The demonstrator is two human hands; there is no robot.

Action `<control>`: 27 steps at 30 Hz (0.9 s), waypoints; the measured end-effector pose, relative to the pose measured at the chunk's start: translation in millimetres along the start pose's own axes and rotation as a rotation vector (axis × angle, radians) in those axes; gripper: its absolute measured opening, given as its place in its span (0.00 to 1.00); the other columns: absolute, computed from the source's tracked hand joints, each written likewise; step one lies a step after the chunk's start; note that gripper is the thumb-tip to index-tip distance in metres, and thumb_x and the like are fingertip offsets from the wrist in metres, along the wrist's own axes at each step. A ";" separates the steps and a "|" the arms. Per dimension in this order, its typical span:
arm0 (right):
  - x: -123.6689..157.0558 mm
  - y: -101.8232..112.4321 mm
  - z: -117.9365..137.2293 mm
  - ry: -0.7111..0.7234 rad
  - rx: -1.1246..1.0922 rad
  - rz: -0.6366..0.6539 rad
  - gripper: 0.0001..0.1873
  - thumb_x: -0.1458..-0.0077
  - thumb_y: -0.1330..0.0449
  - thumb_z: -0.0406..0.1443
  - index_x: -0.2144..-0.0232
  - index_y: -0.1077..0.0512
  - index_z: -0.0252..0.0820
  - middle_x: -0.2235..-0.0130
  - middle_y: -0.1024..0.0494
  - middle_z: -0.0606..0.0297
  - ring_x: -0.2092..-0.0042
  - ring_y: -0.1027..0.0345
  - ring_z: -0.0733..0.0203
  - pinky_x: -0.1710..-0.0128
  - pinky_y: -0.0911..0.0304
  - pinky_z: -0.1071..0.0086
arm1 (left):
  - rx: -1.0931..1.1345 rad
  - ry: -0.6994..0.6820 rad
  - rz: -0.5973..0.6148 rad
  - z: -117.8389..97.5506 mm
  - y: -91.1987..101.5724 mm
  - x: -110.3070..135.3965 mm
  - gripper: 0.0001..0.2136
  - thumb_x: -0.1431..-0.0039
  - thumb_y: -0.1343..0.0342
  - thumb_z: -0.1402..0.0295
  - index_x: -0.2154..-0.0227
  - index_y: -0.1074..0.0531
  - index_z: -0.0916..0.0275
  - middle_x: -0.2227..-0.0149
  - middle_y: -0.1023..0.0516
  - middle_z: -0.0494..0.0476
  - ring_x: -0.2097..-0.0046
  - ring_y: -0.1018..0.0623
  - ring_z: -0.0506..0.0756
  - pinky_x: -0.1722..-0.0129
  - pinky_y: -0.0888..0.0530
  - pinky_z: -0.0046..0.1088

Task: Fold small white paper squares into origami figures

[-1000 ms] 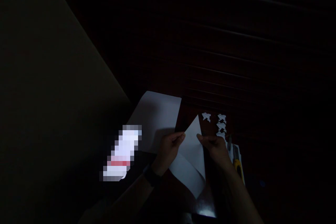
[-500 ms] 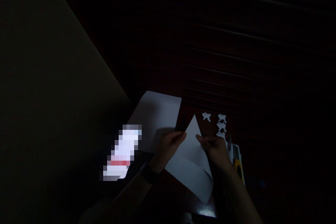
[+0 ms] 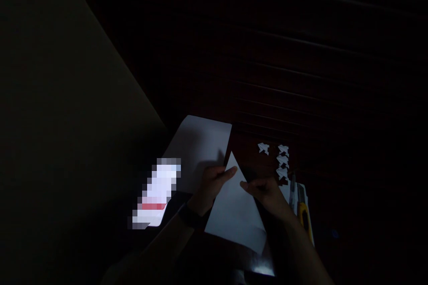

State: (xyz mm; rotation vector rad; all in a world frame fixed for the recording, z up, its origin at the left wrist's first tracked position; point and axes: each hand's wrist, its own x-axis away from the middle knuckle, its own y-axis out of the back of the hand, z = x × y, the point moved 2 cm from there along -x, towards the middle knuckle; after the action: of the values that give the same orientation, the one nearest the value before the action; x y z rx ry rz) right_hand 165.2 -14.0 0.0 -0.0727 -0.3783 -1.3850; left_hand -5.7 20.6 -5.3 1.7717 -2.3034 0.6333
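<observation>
A: What is held, and how?

B: A folded sheet of smooth white paper is pinched at its far point by the left hand, with thumb and fingertips closed on the tip. Its right edge is gripped by the right hand, fingers closed on the paper.

A: Shape and position?

B: A pointed, roughly triangular far end and a squarer near end are noted. The sheet is located low in the scene, between both hands, over a dark grooved wooden table. Whether it is lifted or resting cannot be told.

A: Surroundings?

B: A flat sheet, white and uncreased, is laid just far-left of the left hand. Small paper figures, spiky in outline, are ranged beyond the right hand. A yellow-handled knife is laid right of the right forearm. A dark wristband is worn on the left wrist.
</observation>
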 end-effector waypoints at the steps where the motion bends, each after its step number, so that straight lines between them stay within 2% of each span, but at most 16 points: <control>1: 0.2 0.0 -0.1 0.003 -0.011 -0.012 0.19 0.50 0.40 0.47 0.78 0.24 0.36 0.77 0.25 0.66 0.75 0.38 0.65 0.75 0.45 0.72 | 0.011 0.003 0.005 -0.6 0.6 -0.2 0.15 0.50 0.41 0.55 0.75 0.26 0.65 0.77 0.24 0.53 0.77 0.27 0.51 0.78 0.33 0.25; 10: 1.7 0.0 1.4 0.020 -0.055 -0.012 0.18 0.50 0.39 0.46 0.80 0.25 0.37 0.80 0.30 0.69 0.77 0.42 0.67 0.76 0.48 0.73 | 0.066 -0.023 -0.018 -3.0 2.2 -1.9 0.15 0.49 0.41 0.56 0.77 0.28 0.65 0.79 0.26 0.51 0.78 0.28 0.49 0.79 0.34 0.24; 14: 4.2 0.7 2.4 0.026 -0.035 -0.017 0.21 0.51 0.39 0.47 0.85 0.29 0.38 0.83 0.34 0.72 0.79 0.47 0.69 0.78 0.52 0.73 | 0.065 -0.023 -0.001 -6.0 2.6 0.0 0.15 0.49 0.41 0.55 0.75 0.26 0.65 0.77 0.24 0.53 0.77 0.26 0.51 0.79 0.33 0.25; 18: 5.8 -2.8 3.7 0.016 -0.038 0.017 0.21 0.52 0.39 0.48 0.85 0.29 0.38 0.83 0.35 0.72 0.79 0.47 0.69 0.78 0.52 0.73 | 0.015 -0.039 0.010 -9.7 3.1 1.1 0.15 0.50 0.40 0.57 0.76 0.26 0.66 0.77 0.25 0.54 0.77 0.26 0.51 0.79 0.34 0.24; 23: 7.8 -8.2 4.4 0.010 -0.073 0.051 0.21 0.52 0.39 0.48 0.84 0.28 0.37 0.83 0.35 0.71 0.79 0.47 0.69 0.78 0.52 0.73 | -0.041 -0.041 -0.052 -15.5 7.5 0.8 0.15 0.51 0.40 0.57 0.78 0.26 0.66 0.79 0.25 0.53 0.78 0.27 0.50 0.80 0.35 0.23; 27: 13.8 -8.4 1.2 -0.037 -0.093 0.070 0.21 0.52 0.39 0.49 0.84 0.27 0.37 0.83 0.34 0.71 0.79 0.47 0.69 0.78 0.52 0.73 | -0.069 -0.058 -0.131 -22.8 20.8 1.4 0.15 0.51 0.40 0.56 0.78 0.27 0.66 0.79 0.26 0.52 0.77 0.26 0.51 0.78 0.33 0.25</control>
State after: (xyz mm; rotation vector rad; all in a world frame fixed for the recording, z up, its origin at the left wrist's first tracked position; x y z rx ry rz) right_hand 158.7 -28.3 3.8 -0.1861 -0.3391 -1.3326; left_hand -28.7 33.4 10.9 1.9134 -2.1940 0.4805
